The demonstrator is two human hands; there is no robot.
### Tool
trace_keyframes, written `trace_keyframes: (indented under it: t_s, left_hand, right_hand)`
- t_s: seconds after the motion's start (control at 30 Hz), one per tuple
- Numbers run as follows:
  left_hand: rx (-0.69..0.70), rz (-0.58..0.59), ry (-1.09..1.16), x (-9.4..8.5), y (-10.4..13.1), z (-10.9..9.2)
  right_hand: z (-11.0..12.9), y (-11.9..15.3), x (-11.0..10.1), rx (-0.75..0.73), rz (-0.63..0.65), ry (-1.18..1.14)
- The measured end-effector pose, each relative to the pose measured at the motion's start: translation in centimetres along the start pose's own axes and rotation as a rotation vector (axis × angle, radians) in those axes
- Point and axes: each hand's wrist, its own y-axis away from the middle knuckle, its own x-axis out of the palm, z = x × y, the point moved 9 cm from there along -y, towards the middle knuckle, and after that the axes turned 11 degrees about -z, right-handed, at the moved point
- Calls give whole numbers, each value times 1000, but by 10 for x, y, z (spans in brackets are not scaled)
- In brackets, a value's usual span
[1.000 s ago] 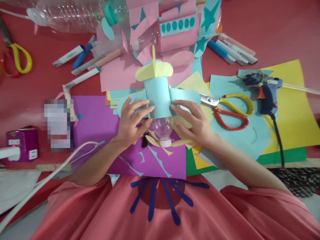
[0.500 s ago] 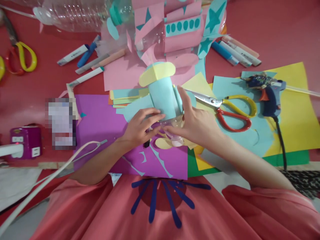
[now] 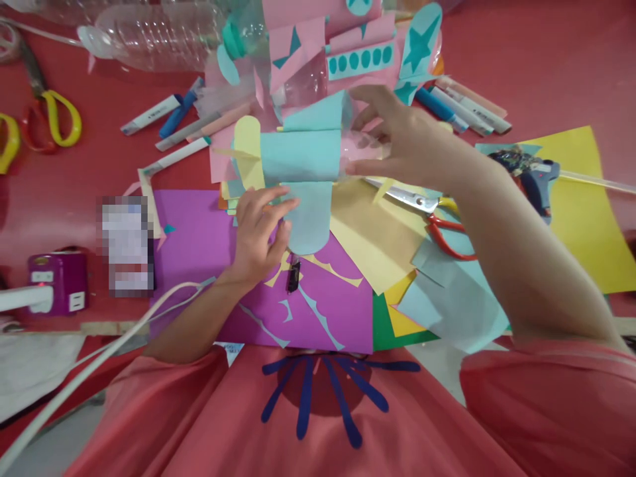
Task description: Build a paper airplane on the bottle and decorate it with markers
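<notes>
A small bottle model wrapped in light blue paper [image 3: 301, 156] lies crosswise over the purple sheet and other papers. Blue paper wings stick out above and below it, and a yellow strip [image 3: 247, 151] crosses its left end. My right hand [image 3: 392, 136] has its fingers curved around the clear bottle end at the right. Below the model's left end, my left hand [image 3: 261, 232] has its fingers spread beside the lower wing [image 3: 309, 218], fingertips near its edge. A small black item [image 3: 294, 275] lies under that wing.
Scissors [image 3: 422, 202] lie partly under my right forearm, with a glue gun [image 3: 539, 179] further right. A pink decorated bottle model [image 3: 358, 63] stands behind. Markers [image 3: 152, 114], a phone [image 3: 126, 245], a purple socket box [image 3: 57, 281] and a white cable [image 3: 124, 338] are at left.
The blue model has turned from upright to crosswise, its yellow end now at the left. My right hand has moved up and right around the bottle end. My left hand has shifted slightly left.
</notes>
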Motion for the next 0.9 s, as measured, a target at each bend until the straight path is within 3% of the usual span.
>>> trace_keyframes:
  t_s: [0.07,0.13,0.27,0.33,0.43,0.5,0.67,0.73,0.8,0.9]
  left_hand:
    - [-23,41,-22,5,0,6]
    - [-39,85,-18,11,1,10]
    - [-101,173,49,21,4,19]
    - [-161,213,94,25,6,24]
    - [-247,227,137,29,8,29]
    - [-270,218,138,29,9,31]
    - [-160,160,48,21,2,26]
    - [-185,154,-6,16,-1,27]
    - [-257,274,-61,21,1,29]
    - [-312,553,-157,35,10,26]
  right_hand:
    - [2,-10,-2,-18,-27,91]
    - [7,-10,-12,-47,-148,165]
    - [22,29,-23,-124,-405,191]
    - [28,57,-6,-136,-335,180]
    - [37,95,35,-177,-102,282]
    - [38,109,50,-153,-44,385]
    - [33,112,60,-73,29,480]
    - [32,110,60,-71,31,475]
    - [32,109,59,-80,19,460]
    - [32,108,58,-79,3,431]
